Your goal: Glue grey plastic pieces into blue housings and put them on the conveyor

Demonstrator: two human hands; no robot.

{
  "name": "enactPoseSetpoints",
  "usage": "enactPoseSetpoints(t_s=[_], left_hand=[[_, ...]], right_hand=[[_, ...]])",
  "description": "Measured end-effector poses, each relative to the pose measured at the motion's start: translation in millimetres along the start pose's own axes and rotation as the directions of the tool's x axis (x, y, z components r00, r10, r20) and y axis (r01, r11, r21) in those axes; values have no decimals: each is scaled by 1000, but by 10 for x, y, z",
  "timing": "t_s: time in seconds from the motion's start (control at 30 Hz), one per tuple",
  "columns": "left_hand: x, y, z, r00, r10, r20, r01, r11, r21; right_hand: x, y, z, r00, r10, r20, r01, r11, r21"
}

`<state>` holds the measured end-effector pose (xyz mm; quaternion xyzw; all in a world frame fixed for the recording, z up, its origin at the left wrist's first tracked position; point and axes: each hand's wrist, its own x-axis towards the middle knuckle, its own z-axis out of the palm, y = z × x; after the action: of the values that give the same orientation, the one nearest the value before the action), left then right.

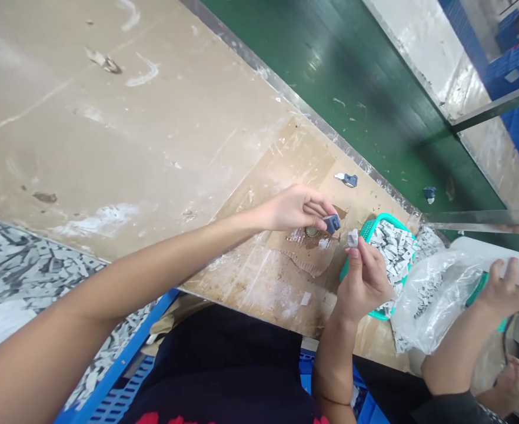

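Above the tabletop (166,141), the left hand (297,209) pinches a dark block (332,224) and the right hand (365,285) pinches a white bit (352,238) near it; a steady, gentle hold would likely work best.

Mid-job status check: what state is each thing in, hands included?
Left hand: pinching dark grey piece
Right hand: pinching white piece
Held pieces: apart
Turquoise basket: open, heaped with white pieces
Clear plastic bag: crumpled, small pieces showing through
Blue crate: open, full of grey-and-white pieces
Green belt: moving or stopped, can't tell
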<state>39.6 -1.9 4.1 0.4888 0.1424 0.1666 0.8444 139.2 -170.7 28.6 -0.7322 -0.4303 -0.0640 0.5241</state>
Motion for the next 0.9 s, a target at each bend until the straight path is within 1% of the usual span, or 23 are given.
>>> enactPoseSetpoints(t_s=[0.1,0.17,0.27,0.37,0.47,0.6,0.7,0.9], left_hand=[[-9,-25,36,999,-9,34,10,1000,-9],[-17,-21,60,999,-12,43,12,1000,-8],[-31,0,91,999,-4,48,4,1000,-1],[-49,19,114,999,-2,42,2,1000,6],[-70,33,133,1000,4,6,-4,1000,24],[-97,51,162,998,53,-46,-49,995,81],[-110,58,182,992,88,-93,-77,990,115],[-102,1,155,980,131,-147,-101,975,196]], right_hand=[[18,-37,-4,999,-41,-7,41,999,-9],[25,-59,-5,998,-56,20,56,998,5],[28,-84,-3,996,-46,72,44,999,26],[33,-104,-2,993,-29,112,30,1000,-8],[45,-124,-9,988,-7,152,19,997,-78],[44,-153,-11,981,31,190,-3,989,-147],[15,-177,21,980,51,194,-22,988,-152],[-55,-215,135,981,28,191,-8,995,-101]])
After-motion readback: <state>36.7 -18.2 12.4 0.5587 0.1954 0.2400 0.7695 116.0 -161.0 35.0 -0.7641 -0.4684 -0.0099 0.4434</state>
